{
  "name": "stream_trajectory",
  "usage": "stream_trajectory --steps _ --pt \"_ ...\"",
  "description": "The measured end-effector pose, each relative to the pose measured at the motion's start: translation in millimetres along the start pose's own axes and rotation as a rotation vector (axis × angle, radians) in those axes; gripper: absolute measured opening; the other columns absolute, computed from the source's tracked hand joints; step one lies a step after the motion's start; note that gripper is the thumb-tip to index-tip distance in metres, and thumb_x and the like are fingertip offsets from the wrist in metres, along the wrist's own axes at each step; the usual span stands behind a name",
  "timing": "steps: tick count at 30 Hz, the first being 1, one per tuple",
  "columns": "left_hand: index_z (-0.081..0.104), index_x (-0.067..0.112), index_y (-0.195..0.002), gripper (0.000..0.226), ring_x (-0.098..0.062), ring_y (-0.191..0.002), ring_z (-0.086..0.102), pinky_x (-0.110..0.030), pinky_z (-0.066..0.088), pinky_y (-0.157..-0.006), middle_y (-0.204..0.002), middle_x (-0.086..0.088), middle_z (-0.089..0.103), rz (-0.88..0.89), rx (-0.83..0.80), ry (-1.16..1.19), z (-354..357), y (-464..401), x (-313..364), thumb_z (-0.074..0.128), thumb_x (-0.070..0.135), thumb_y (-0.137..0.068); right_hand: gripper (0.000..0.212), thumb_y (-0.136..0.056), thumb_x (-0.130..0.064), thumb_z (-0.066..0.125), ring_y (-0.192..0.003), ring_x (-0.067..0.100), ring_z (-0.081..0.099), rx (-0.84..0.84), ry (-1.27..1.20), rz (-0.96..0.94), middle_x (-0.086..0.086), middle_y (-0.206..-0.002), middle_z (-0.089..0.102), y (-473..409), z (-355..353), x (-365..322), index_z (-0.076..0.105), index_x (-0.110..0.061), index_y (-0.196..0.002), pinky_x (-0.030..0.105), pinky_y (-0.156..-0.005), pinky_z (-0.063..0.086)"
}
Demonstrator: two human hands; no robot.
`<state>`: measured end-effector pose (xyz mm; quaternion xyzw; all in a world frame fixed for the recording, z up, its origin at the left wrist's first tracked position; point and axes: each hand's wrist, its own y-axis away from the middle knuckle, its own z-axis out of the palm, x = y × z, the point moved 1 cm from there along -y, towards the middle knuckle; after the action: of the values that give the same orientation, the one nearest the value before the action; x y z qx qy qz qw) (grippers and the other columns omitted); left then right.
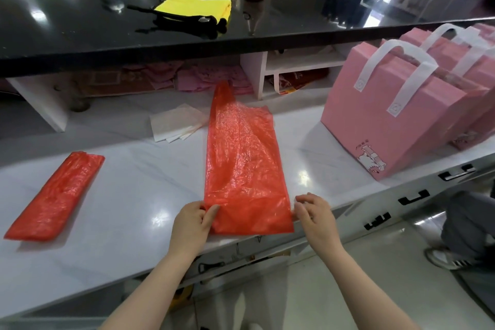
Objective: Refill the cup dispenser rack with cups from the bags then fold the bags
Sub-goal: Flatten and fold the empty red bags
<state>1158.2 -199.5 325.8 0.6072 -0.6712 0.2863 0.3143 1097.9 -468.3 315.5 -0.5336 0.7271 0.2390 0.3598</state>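
Left hand (193,218) and right hand (312,211) pinch the near corners of the flat red bag (242,163) on the white counter (139,185), and that slippery film could skew if one pulls harder

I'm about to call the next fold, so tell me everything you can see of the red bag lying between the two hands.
The red bag is thin, translucent, crinkled glossy plastic, empty and spread flat on the white counter. It runs lengthwise away from the person, its far end narrowing to a raised strip. The near end is a straight edge by the counter's front. The left hand pinches the near left corner, thumb on top; the right hand has its fingertips at the near right corner. It is not yet folded narrow.
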Motion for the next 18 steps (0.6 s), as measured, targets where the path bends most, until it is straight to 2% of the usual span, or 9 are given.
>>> stream_trajectory --steps 2,3,6,9,12,16,18 --pt "0.055 0.023 -0.046 0.049 0.001 -0.061 0.057 -0.009 0.037 -0.052 -0.055 0.011 0.058 -0.014 0.007 -0.022 3 -1 0 0.053 0.036 -0.094 0.043 -0.084 -0.055 0.047 -0.097 0.012 0.056 0.026 -0.029 -0.003 -0.007 -0.092 0.065 -6 1 -6 0.07 -0.023 -0.069 0.039 -0.087 0.045" --pt "0.055 0.022 -0.048 0.049 -0.003 -0.058 0.057 -0.011 0.035 -0.05 -0.057 0.009 0.058 -0.018 0.011 -0.036 4 -1 -1 0.052 0.036 -0.095 0.042 -0.082 -0.059 0.05 -0.099 0.013 0.055 0.025 -0.012 0.009 -0.009 -0.092 0.064 -9 2 -9 0.07 -0.023 -0.069 0.041 -0.09 0.045" --pt "0.054 0.025 -0.048 0.051 -0.004 -0.06 0.056 -0.014 0.033 -0.053 -0.06 0.011 0.057 0.005 0.014 -0.048 7 1 -4 0.046 0.037 -0.097 0.029 -0.081 -0.051 0.065 -0.114 0.013 0.044 -0.002 0.089 0.082 -0.012 -0.105 0.057 -11 11 -8 0.07 -0.025 -0.068 0.037 -0.102 0.035" --pt "0.053 0.027 -0.044 0.053 -0.008 -0.065 0.055 -0.023 0.039 -0.059 -0.063 0.008 0.057 0.039 0.001 -0.07 8 0 -4 0.048 0.036 -0.097 0.024 -0.082 -0.041 0.07 -0.117 0.014 0.041 0.015 0.117 0.081 -0.011 -0.108 0.054 -10 16 -4 0.068 -0.023 -0.067 0.028 -0.098 0.03" --pt "0.043 0.03 -0.042 0.054 -0.014 -0.058 0.05 -0.028 0.035 -0.058 -0.053 0.005 0.05 0.094 0.007 -0.145 7 -1 -3 0.048 0.037 -0.096 0.025 -0.083 -0.034 0.07 -0.117 0.017 0.041 0.031 0.109 0.036 -0.012 -0.107 0.054 -8 16 -1 0.06 -0.025 -0.062 0.028 -0.096 0.029" --pt "0.052 0.016 -0.046 0.055 -0.015 -0.054 0.047 -0.029 0.032 -0.057 -0.049 0.0 0.049 0.099 0.051 -0.266 7 -2 -2 0.045 0.041 -0.094 0.029 -0.087 -0.035 0.066 -0.114 0.017 0.044 0.071 0.207 -0.023 -0.008 -0.111 0.057 -5 19 2 0.064 -0.017 -0.065 0.033 -0.098 0.031" --pt "0.057 0.015 -0.058 0.046 -0.011 -0.057 0.049 -0.026 0.033 -0.058 -0.056 0.002 0.053 0.069 0.065 -0.254 8 0 -1 0.046 0.043 -0.093 0.032 -0.09 -0.039 0.062 -0.115 0.018 0.044 0.083 0.243 -0.012 -0.005 -0.115 0.058 -6 22 1 0.068 -0.017 -0.067 0.035 -0.1 0.03"
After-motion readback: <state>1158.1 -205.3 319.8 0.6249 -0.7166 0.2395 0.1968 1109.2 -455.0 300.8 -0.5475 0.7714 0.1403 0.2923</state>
